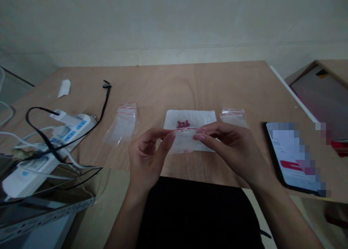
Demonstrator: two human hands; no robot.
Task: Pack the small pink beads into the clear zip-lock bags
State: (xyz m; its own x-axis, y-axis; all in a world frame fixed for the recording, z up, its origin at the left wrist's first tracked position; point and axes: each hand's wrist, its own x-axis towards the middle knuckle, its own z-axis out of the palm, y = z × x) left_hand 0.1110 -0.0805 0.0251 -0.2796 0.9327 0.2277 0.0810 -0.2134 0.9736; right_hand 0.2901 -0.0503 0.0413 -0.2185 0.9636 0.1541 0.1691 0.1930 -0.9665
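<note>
Looks partway done. Smooth wood-grained table (168,86); near its front edge, left hand (144,156) and right hand (236,147) each pinch one end of the mouth of the held bag (181,144), over the paper. Flat white paper (201,117), rectangular, lies toward front edge. Crinkled clear bag (125,120) lies toward left edge; red-lined bag (233,115), partly hidden, toward right edge. Held bag: thin, clear, red-striped, seal unclear. Round red beads (183,124): cluster loose on paper, likely left to do; pink spots low in held bag suggest some inside.
</note>
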